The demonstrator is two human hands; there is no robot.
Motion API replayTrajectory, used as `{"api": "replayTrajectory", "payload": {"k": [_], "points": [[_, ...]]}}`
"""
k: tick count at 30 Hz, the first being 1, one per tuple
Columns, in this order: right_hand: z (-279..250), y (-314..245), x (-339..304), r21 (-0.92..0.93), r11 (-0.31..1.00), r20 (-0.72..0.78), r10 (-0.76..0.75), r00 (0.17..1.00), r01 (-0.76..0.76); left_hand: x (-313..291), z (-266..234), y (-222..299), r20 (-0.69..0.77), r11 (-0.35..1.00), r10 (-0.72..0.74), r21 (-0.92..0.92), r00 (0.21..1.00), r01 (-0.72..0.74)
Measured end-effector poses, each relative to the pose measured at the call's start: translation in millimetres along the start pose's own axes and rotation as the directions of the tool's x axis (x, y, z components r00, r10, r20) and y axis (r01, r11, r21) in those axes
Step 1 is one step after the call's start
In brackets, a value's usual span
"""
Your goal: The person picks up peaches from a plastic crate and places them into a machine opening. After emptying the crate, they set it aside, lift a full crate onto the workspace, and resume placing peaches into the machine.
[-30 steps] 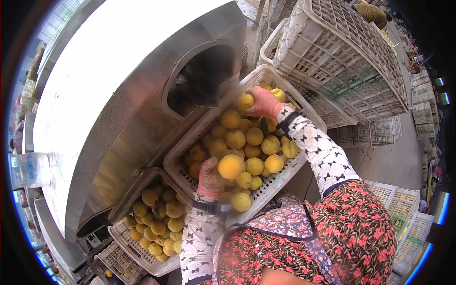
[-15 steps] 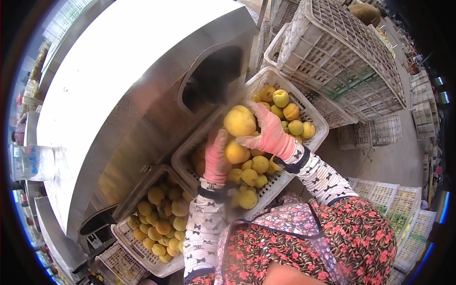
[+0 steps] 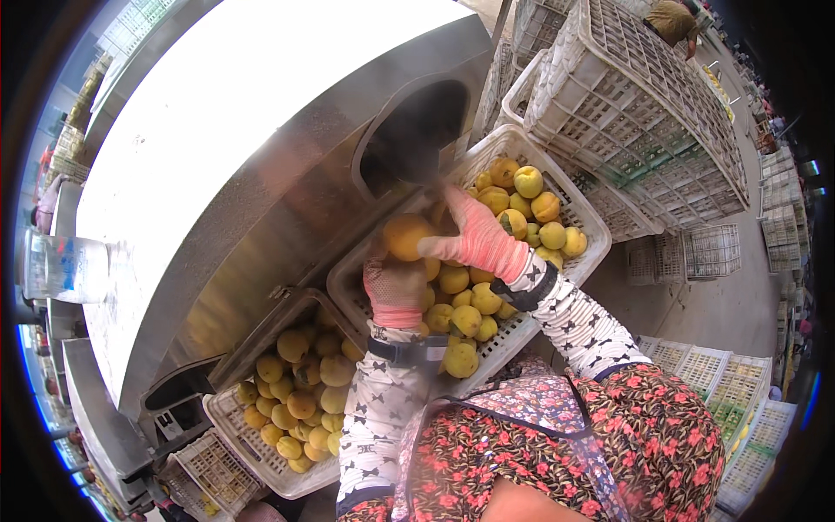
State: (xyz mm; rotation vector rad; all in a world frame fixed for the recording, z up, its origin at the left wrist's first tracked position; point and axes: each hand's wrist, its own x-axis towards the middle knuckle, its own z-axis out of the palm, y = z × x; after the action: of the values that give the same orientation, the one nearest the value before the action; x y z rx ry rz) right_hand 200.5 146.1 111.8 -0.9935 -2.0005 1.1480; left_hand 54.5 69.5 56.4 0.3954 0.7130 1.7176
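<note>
A large yellow peach (image 3: 407, 237) is held above a white slatted crate (image 3: 515, 342) that contains many yellow peaches (image 3: 465, 320). My left hand (image 3: 393, 287), in a pink and white glove, is under and beside the held peach, its fingers partly hidden by it. From the right, my right hand (image 3: 485, 233), gloved alike, reaches over the crate. Its thumb is at the peach's edge, and its fingers are stretched apart from the thumb toward the crate's far side. Blurred fruit shows in that gap.
A metal machine (image 3: 287, 191) with a dark oval opening (image 3: 409, 130) borders the crates on the left. A second peach-filled crate (image 3: 239, 445) stands lower left. Tall stacked crates (image 3: 644, 104) rise at the upper right, with a person (image 3: 671, 19) beyond. More crates (image 3: 739, 383) line the lower right.
The large peach between my hands has shifted left and slightly down. A second large peach below it no longer shows as before. The view has shifted slightly.
</note>
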Motion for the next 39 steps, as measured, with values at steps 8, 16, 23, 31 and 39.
{"api": "replayTrajectory", "payload": {"k": [8, 16, 23, 31, 39], "points": [[-2, -17, -24, -0.153, 0.977, 0.063, -0.141, 0.988, 0.149, -13, -33, 0, 0.125, 0.817, 0.092, 0.558, 0.988, -0.147], [-17, -44, -3, -0.335, 0.941, 0.025, -0.033, 0.999, 0.039, 7, 18, 30, 0.005, 0.922, -0.264, -0.291, 0.965, 0.254], [-7, -45, 13, -0.187, 0.982, 0.037, 0.0, 0.999, 0.007, 25, -17, 33, 0.153, 0.919, -0.059, 0.394, 0.986, -0.007], [28, -26, 133, -0.576, 0.762, -0.255, 0.177, 0.951, -0.296, -23, -68, -35, 0.02, 0.693, -0.282, 0.696, 0.959, 0.189], [15, 25, -1, -0.67, 0.692, 0.044, 0.397, 0.917, -0.268, -69, -46, -70, 0.009, -0.316, -0.696, 0.894, 0.718, -0.318]]}}
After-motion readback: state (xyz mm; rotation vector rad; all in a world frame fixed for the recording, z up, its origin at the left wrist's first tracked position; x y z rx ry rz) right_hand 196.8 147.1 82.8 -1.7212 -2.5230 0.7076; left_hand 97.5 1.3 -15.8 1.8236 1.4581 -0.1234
